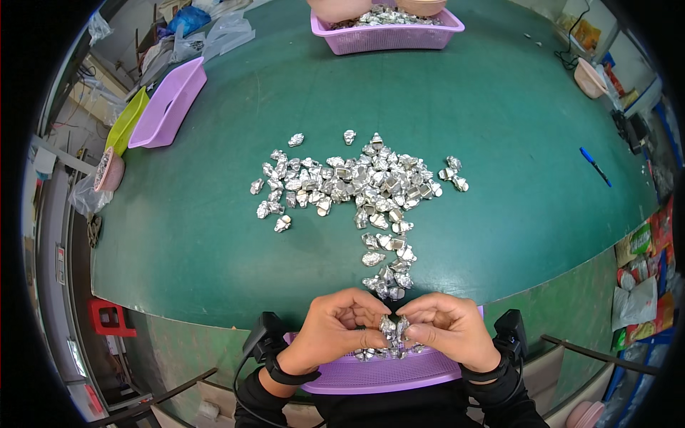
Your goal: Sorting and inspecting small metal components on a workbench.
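Observation:
Close to my body, my left hand (335, 322) pinches a small shiny silver metal piece (387, 327) between thumb and fingers. My right hand (447, 327) does the same with another silver metal piece (402, 327), right beside the first; whether the two touch, I cannot tell. Beneath both hands is a purple plastic basket (385, 379) at the table's near edge, with more silver pieces in it, partly hidden by my fingers. A loose pile of silver pieces (378, 175) spreads over the table's middle, and a narrow trail of them runs toward my hands.
The large green table (214, 235) has a curved edge. At its far side stands a purple basket (389, 41) of silver pieces with bowls on it. An empty-looking purple basket (168, 107) and a yellow-green one (127, 121) lie left. A blue pen (596, 167) rests right.

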`<state>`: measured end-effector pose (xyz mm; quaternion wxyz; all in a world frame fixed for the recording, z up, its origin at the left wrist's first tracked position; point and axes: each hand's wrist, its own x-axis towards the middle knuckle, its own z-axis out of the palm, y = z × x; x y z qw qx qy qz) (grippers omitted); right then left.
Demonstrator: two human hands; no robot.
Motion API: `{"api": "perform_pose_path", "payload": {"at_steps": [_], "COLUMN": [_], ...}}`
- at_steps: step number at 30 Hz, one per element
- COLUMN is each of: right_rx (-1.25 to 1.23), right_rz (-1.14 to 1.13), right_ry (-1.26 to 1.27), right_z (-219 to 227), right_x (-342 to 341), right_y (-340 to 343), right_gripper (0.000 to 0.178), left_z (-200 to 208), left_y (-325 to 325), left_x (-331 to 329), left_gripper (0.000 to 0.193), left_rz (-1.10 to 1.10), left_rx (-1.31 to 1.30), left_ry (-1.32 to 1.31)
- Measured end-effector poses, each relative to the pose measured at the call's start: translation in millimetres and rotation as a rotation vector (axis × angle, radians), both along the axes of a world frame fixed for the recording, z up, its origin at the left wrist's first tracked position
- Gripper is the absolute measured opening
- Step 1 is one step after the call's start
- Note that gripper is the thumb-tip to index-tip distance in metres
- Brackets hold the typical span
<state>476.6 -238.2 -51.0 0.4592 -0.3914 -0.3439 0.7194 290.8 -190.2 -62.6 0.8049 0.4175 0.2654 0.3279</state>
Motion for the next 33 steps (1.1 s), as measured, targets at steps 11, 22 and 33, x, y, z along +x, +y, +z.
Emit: {"api": "perform_pose_path", "payload": {"at_steps": [11,22,33], "right_rx": [0.192,0.587,0.667], "right_rz": [0.179,-0.224,-0.115], "right_ry": [-0.357,-1.213,-1.217], "right_z": [-2,-26,-21], "right_x": [14,-8,23], "right_y": [-4,16,12], "right_gripper": [0.031,0.025,0.023], "left_z": [9,-6,-10], "left_y": [4,15,5], "left_x": [-8,17,-9], "left_gripper": [0.028,0.028,0.025], "left_rz": [-0.216,0.123,0.151], "left_rx": [0.488,1.137,0.867], "left_ry": [0.341,0.889,0.902]}}
